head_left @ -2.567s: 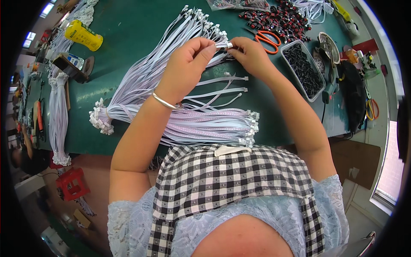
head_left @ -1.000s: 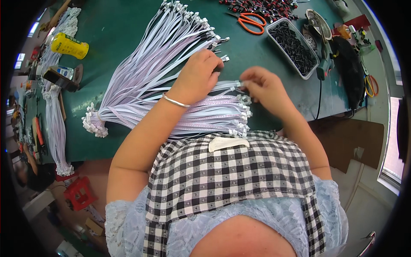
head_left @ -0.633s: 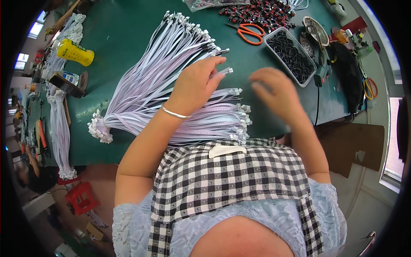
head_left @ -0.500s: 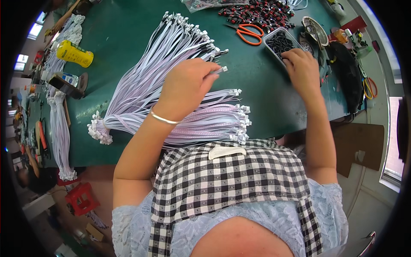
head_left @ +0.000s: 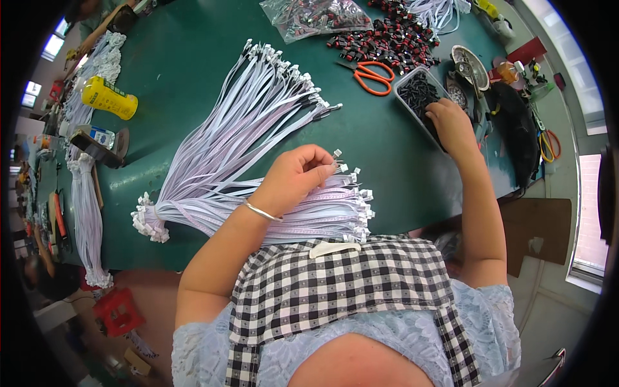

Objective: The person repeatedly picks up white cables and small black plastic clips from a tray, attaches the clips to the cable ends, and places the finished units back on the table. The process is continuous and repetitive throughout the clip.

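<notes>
Table (head_left: 193, 71): green top, with the cables (head_left: 222, 138) spread across its middle.
Cables: flat and white, some tinged pink; gathered at the left in a cluster of white plugs (head_left: 149, 222), then splayed into a far fan (head_left: 258, 97) and a near fan (head_left: 309, 213) beside the apron (head_left: 342, 277); some far tips show black.
Parts heap (head_left: 400, 45): red and black, beyond the tub (head_left: 411, 113).
Tub: pale, rectangular, right of the cables.
Left hand (head_left: 293, 177): above the near fan, thumb and fingertips pinching a cable.
Right hand (head_left: 454, 129): in the tub, fingers bent down; whether they grip anything, I cannot tell.
Scissors (head_left: 369, 75): orange-handled, just beside the tub.
Cable end (head_left: 337, 153): small white plug, jutting past the left fingertips.
Black pieces (head_left: 419, 91): short, thin, jumbled in the tub.
</notes>
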The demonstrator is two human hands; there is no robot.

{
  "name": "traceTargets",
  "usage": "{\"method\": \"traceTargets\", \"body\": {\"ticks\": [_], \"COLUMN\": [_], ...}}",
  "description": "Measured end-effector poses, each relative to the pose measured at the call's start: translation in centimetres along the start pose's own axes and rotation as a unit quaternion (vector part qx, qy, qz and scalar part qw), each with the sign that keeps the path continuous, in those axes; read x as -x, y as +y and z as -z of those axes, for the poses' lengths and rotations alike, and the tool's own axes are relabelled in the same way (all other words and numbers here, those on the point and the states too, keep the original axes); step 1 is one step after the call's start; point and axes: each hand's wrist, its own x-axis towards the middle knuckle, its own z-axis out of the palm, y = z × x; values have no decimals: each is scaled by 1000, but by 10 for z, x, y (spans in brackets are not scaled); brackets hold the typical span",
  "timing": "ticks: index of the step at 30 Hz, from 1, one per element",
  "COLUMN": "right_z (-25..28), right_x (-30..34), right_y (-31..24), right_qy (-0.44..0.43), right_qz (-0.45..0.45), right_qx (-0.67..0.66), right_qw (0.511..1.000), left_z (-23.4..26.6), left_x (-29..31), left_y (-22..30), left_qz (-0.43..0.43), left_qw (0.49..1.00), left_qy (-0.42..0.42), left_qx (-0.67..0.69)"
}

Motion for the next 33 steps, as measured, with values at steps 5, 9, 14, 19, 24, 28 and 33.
{"method": "traceTargets", "body": {"ticks": [5, 9, 14, 19, 24, 28, 33], "right_z": [9, 39, 41, 20, 12, 9, 7], "right_x": [9, 12, 46, 52, 44, 45, 46], "right_y": [-1, -29, -91, -140, -142, -145, -145], "right_qy": [48, 61, -47, -111, -96, -100, -117], "right_qz": [-4, -62, -15, -128, -74, -89, -109], "right_qx": [-57, -254, -512, -678, -632, -649, -666], "right_qw": [997, 963, 858, 716, 766, 749, 729], "left_z": [0, 3, 0, 0, -1, -2, -4], "left_x": [5, 5, 10, 10, 9, 9, 8], "left_y": [1, 4, -2, -1, 2, 3, 2], "left_qz": [11, 25, 24, 22, 28, 23, 26], "left_qw": [999, 997, 997, 997, 998, 998, 998], "left_qy": [-18, -21, -27, -30, -26, -34, -29], "left_qx": [48, 72, 62, 60, 40, 53, 45]}}
